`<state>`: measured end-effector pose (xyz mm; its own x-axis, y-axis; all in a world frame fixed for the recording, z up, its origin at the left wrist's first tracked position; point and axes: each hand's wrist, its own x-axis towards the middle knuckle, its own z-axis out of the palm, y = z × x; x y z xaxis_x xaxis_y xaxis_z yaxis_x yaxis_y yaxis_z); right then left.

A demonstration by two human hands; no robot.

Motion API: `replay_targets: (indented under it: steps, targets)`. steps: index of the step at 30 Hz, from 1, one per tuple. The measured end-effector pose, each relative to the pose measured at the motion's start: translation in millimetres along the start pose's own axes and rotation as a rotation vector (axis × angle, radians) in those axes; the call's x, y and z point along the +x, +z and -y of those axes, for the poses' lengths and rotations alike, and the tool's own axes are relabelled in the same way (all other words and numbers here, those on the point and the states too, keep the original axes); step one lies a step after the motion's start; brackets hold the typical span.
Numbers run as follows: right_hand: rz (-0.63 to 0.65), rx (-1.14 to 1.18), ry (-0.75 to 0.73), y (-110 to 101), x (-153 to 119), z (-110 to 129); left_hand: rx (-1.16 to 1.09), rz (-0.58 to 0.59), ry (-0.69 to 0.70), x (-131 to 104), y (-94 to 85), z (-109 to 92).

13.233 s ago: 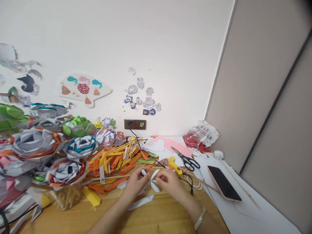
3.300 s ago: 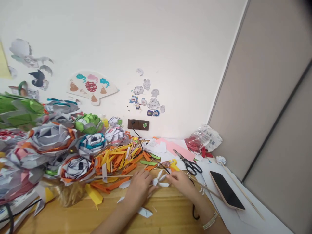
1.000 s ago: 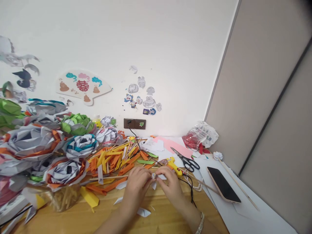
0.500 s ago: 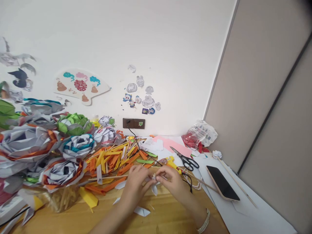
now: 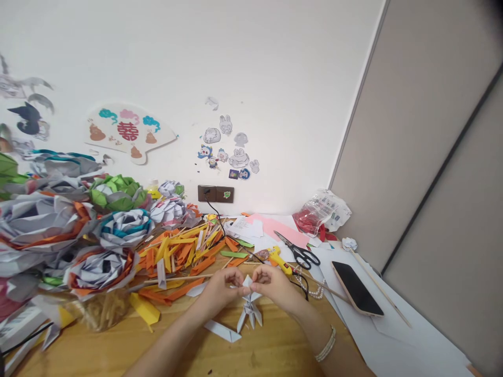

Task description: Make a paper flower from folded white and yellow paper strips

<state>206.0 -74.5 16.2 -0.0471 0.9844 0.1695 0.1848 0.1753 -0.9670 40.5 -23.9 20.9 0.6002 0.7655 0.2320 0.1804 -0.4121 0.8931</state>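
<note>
Between my two hands is a white folded-paper flower [image 5: 250, 309] with several pointed petals hanging down over the wooden table. My left hand [image 5: 226, 287] pinches its upper left part between thumb and fingers. On the other side, my right hand [image 5: 271, 284] pinches the upper right part, the fingertips of both hands almost meeting. One white petal tip shows between them; the flower's centre is partly covered by my fingers. A folded white paper strip [image 5: 222, 331] lies on the table just below my left hand.
Large paper flowers [image 5: 102, 267] crowd the left. Orange and yellow folded strips [image 5: 176, 251] are heaped behind my left hand. A yellow glue gun [image 5: 280, 260], black scissors [image 5: 301, 254], a bead string [image 5: 317, 290] and a phone [image 5: 357, 289] on white sheets lie to the right.
The white paper flower has come into fuller view, its petals now spread downward below my fingers. Both hands have turned, with fingertips drawn closer together. The view has shifted slightly.
</note>
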Motion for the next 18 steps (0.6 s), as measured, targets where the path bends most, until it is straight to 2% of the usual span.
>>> replay_targets:
  steps: [8,18]
  targets:
    - [-0.094,-0.140,-0.108,4.6,3.2,-3.4,0.095,-0.056,0.040,0.8,0.1,1.6]
    - [-0.242,-0.275,-0.107,15.3,4.3,-8.7,0.131,-0.061,0.023,2.2,-1.7,10.4]
